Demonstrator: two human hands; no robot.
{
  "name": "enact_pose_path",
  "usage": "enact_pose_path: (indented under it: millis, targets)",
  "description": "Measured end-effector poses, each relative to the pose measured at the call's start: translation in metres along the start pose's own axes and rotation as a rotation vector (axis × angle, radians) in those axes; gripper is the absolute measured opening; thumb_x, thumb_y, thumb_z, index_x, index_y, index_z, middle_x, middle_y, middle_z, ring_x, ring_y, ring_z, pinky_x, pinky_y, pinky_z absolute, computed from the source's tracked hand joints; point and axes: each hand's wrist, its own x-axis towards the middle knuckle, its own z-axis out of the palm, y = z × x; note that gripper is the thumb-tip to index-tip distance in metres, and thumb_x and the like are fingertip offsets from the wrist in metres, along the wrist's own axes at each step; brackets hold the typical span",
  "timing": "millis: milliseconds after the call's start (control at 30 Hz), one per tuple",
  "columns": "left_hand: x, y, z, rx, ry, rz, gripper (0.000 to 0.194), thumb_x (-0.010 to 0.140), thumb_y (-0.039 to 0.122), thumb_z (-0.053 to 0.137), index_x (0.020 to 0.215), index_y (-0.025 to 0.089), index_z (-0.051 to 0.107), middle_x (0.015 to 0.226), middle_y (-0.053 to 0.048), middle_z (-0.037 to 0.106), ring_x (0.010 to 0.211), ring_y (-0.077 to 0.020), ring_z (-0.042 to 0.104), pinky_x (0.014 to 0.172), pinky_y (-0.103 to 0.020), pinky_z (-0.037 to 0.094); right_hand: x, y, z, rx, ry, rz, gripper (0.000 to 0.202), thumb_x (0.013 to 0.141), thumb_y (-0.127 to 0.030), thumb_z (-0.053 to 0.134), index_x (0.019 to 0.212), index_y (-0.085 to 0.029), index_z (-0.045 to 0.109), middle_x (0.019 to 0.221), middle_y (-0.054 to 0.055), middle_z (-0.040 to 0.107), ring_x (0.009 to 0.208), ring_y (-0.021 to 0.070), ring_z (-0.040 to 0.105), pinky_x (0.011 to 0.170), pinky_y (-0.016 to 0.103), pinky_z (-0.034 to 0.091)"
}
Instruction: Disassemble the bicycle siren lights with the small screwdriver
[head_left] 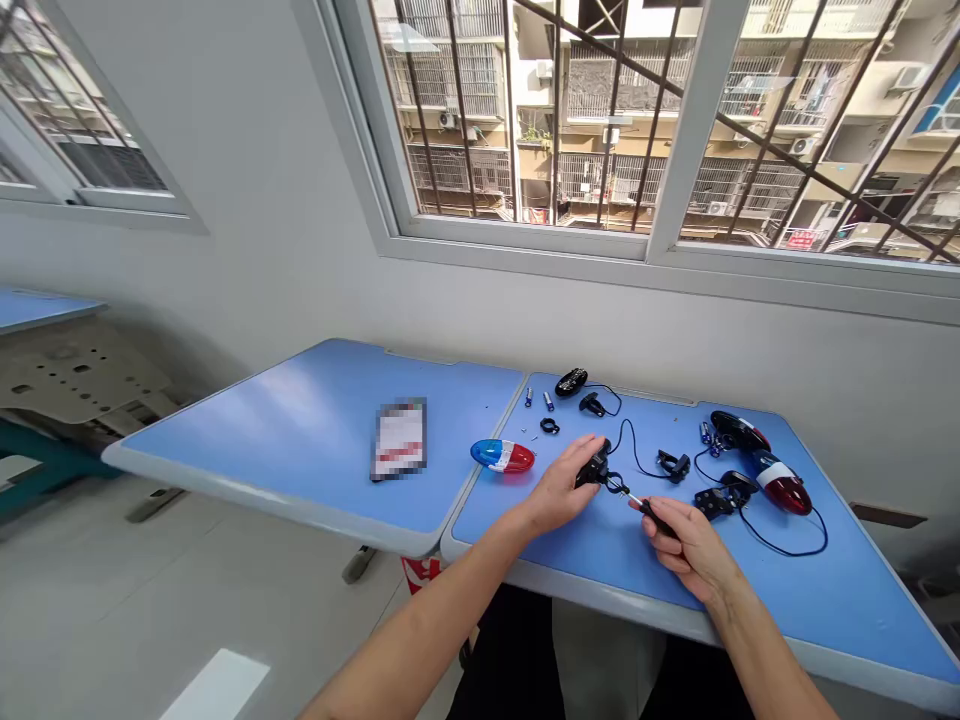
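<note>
My left hand (562, 487) is closed around a black plastic part (594, 466) with a ring-shaped clamp (616, 484) on its right side. A black cable runs from behind that part to a small black piece (673, 466). My right hand (686, 545) grips a screwdriver (660, 520) with a dark handle, its metal shaft pointing left at the clamp. Whether the tip sits in a screw is too small to tell. Left of my left hand lies a blue, white and red oval light cover (503, 456).
Behind my hands are a black oval unit (571, 382), a black ring (550, 426) and batteries (548, 401). At the right lie a red-and-black light (783, 484), another oval unit (739, 431) and looped cable. A blurred flat item (399, 439) rests on the left blue table (300, 440).
</note>
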Motion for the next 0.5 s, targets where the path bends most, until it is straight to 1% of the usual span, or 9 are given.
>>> enact_pose_path:
  millis: [100,233,333,500]
  targets:
    - [-0.002,0.000,-0.002,-0.008,0.016,0.002,0.064,0.075,0.010,0.050,0.138,0.018,0.041,0.144,-0.011,0.037,0.135,-0.0268,0.031,0.113,-0.042,0.026,0.002,0.002,0.003,-0.049,0.006,-0.036,0.037,0.059,-0.042,0.078,0.073,-0.012,0.062,0.055,-0.004,0.049,0.039,-0.0016,0.019,0.033,0.011,0.008]
    - [-0.002,0.001,-0.004,-0.027,0.017,0.013,0.063,0.076,0.011,0.052,0.137,0.019,0.042,0.142,-0.010,0.040,0.134,-0.0268,0.034,0.113,-0.042,0.026,0.005,0.005,0.004,-0.141,0.038,-0.085,0.043,0.059,-0.050,0.077,0.074,-0.013,0.062,0.054,-0.006,0.045,0.040,-0.0008,0.017,0.035,0.013,0.006]
    - [-0.002,0.000,-0.002,-0.042,0.025,0.008,0.063,0.075,0.010,0.052,0.137,0.019,0.042,0.141,-0.010,0.041,0.133,-0.0268,0.035,0.112,-0.042,0.027,0.005,0.009,0.001,-0.203,0.040,-0.121,0.045,0.062,-0.054,0.074,0.077,-0.013,0.062,0.054,-0.006,0.044,0.041,-0.0003,0.017,0.036,0.015,0.007]
    - [-0.001,-0.004,0.000,-0.063,0.017,0.018,0.063,0.074,0.009,0.052,0.136,0.019,0.043,0.140,-0.010,0.042,0.132,-0.0259,0.037,0.111,-0.040,0.029,0.007,0.015,-0.007,-0.357,0.093,-0.184,0.051,0.064,-0.059,0.069,0.083,-0.013,0.063,0.052,-0.006,0.041,0.040,0.0016,0.020,0.036,0.018,0.011]
